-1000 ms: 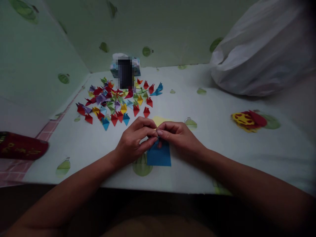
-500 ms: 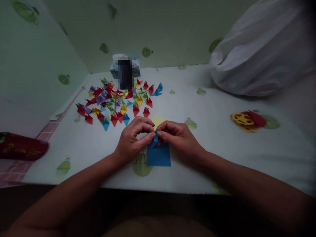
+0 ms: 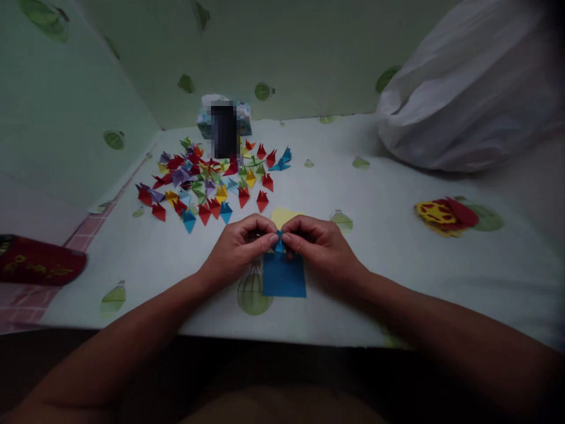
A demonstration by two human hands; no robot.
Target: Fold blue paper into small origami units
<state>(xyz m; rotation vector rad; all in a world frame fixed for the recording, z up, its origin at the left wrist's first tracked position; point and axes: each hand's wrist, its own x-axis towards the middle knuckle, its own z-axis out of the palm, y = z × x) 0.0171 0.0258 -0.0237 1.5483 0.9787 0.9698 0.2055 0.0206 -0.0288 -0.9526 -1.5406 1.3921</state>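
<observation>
Between my fingertips is a small folded piece of blue paper (image 3: 279,242). My left hand (image 3: 245,241) pinches its left side with thumb and forefinger, and my right hand (image 3: 315,241) pinches the right side. The fingers partly cover its folds. Just below lies a flat square of blue paper (image 3: 285,277) on the table. Behind my hands a sheet of yellow paper (image 3: 286,217) shows in part. Farther left, many folded paper cranes (image 3: 214,207) in red, blue, yellow, green and purple are spread out.
A tissue box (image 3: 245,118) stands at the back beside a dark, pixelated object (image 3: 225,132). At right rear rests a large white plastic bag (image 3: 450,112). A red and yellow item (image 3: 445,215) lies at the right, a dark red object (image 3: 42,261) at the left edge.
My left fingers have curled in closer to the right hand. The folded blue paper has turned slightly and shows less of itself below the fingertips.
</observation>
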